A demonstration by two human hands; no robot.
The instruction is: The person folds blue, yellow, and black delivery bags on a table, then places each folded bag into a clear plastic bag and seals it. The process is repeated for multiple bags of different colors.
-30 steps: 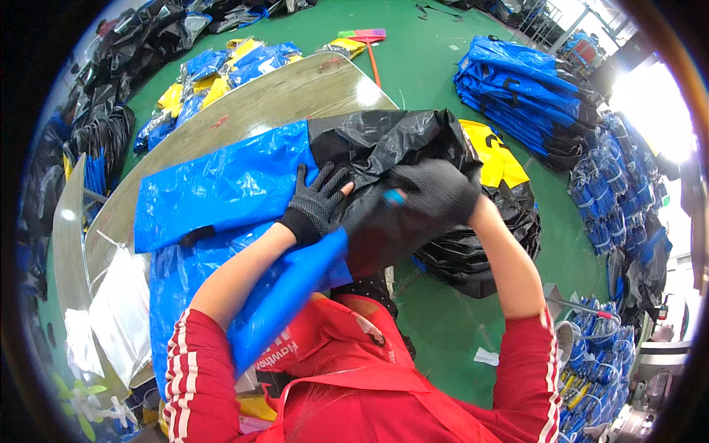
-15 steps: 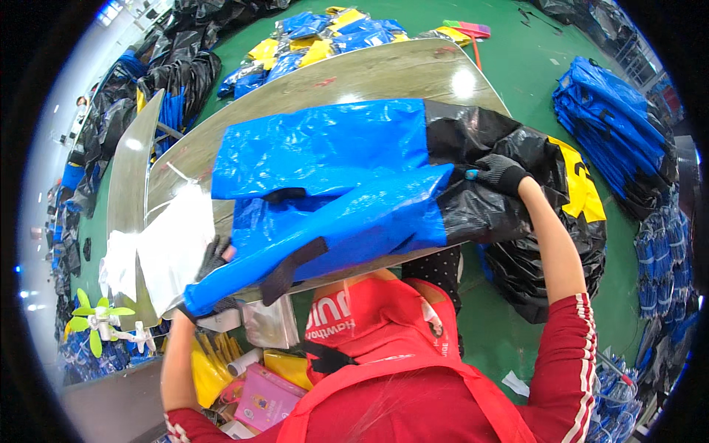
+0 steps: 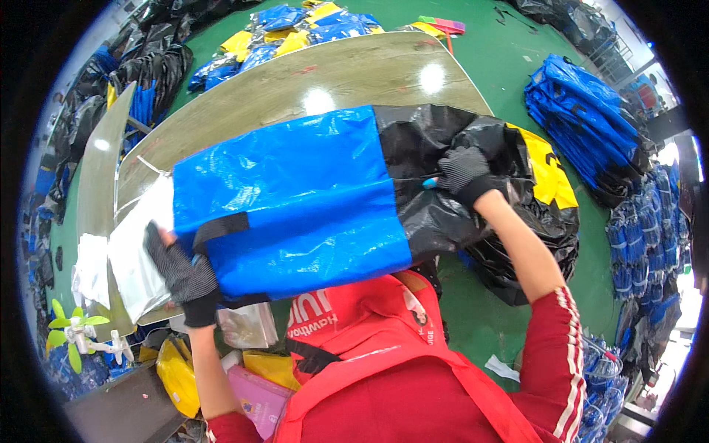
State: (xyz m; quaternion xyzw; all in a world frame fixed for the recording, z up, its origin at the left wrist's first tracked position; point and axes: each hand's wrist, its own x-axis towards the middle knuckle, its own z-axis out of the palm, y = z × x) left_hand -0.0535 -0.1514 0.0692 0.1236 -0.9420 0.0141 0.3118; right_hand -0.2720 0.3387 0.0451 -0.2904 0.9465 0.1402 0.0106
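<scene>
A large bag of shiny plastic sheet, mostly blue (image 3: 295,184), with a crumpled black section and a yellow end at the right, lies across the wood-patterned table (image 3: 347,70). A black strap (image 3: 221,227) is on its near left part. My left hand (image 3: 183,275), in a dark striped glove, is by the bag's left edge over white plastic sheets (image 3: 136,262). Its fingers are stretched out. My right hand (image 3: 465,176), gloved too, rests on the black section with fingers bent into the material. A small bright blue piece shows at its thumb side.
Packed blue-and-yellow bundles (image 3: 288,33) lie on the green floor beyond the table. Folded blue bags (image 3: 580,122) are piled at the right. A small green-bladed fan (image 3: 77,328) stands at the lower left, near yellow pieces (image 3: 177,376) and a pink packet (image 3: 258,399).
The near blue flap, folded and lifted by my left hand before, now lies spread flat. My left hand has come off its corner onto the left edge. My right hand stays on the black section.
</scene>
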